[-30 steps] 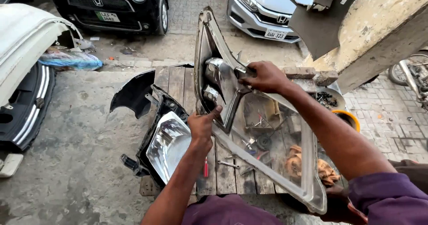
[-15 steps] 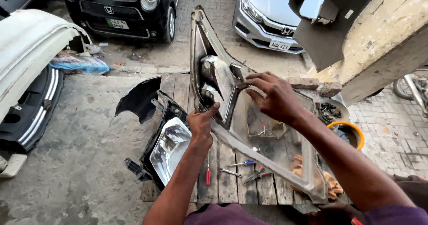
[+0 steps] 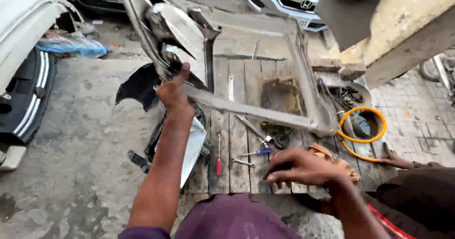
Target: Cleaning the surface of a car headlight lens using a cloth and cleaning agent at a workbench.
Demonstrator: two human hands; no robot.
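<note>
Headlamp housing (image 3: 246,78), big grey-silver plastic frame w/ chrome reflector at its upper left, is held tilted up over a wooden pallet (image 3: 237,125).

Head view: outdoor yard, rough concrete ground left of the pallet, brick paving to its right. Pallet = weathered planks, stained, dusty. Left hand (image 3: 173,94) is clenched round the housing's lower left bar, thumb up, just under the reflector. Right hand (image 3: 303,170) hovers low over the pallet's near edge, fingers curled downward; can't tell if it grips anything. On the planks near that hand: red-handled screwdriver (image 3: 218,161), blue-handled screwdriver (image 3: 253,152), small metal bits. Second headlamp (image 3: 192,146), clear shiny lens, leans at the pallet's left edge, black plastic part (image 3: 140,85) beyond it. Yellow hose (image 3: 362,130) coils in a loop right of the pallet. White bumper (image 3: 23,30) and black trim lie far left; parked cars beyond the pallet's far end.
</note>
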